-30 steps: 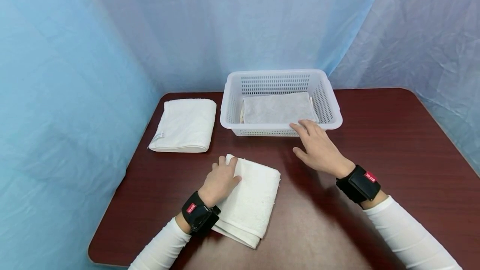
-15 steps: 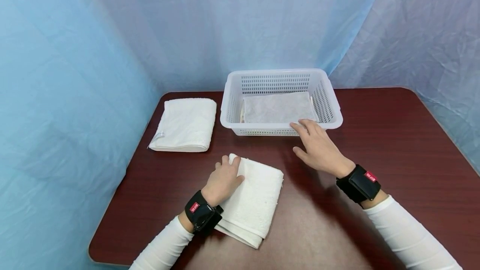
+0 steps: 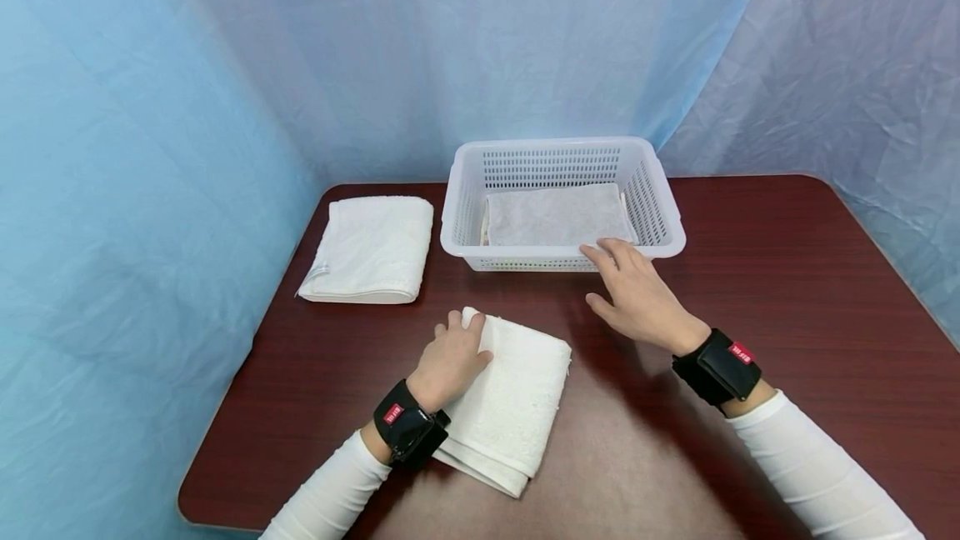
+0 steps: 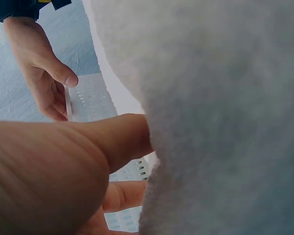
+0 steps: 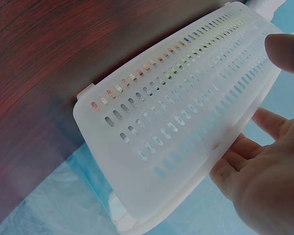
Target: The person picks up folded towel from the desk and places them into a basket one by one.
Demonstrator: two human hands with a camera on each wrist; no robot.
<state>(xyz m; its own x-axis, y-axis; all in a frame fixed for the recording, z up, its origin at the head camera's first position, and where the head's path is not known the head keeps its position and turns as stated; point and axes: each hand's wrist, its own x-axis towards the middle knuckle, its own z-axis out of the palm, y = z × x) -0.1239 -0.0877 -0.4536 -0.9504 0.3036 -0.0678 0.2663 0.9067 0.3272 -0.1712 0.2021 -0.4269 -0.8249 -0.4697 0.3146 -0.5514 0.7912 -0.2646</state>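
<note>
In the head view my left hand (image 3: 450,365) holds the left edge of a folded white towel (image 3: 510,398) over the middle of the table. The left wrist view has the thumb (image 4: 130,139) right at the edge of the towel (image 4: 225,117), its tip hidden by the cloth. My right hand (image 3: 637,298) reaches to the near rim of a white plastic basket (image 3: 525,252). Its fingers (image 5: 240,152) rest loosely over that rim, while the thumb (image 5: 286,51) stands apart from them. Inside the basket lies a greyish folded cloth (image 3: 555,217).
Another folded white towel (image 3: 371,248) lies to the left of the basket, with a small tag at its corner. The dark red wooden table (image 3: 787,290) has blue cloth hangings (image 3: 375,48) behind it and along its left side.
My left hand and the white towel have shifted slightly to the right. The right hand, the basket and the other towel stay where they were.
</note>
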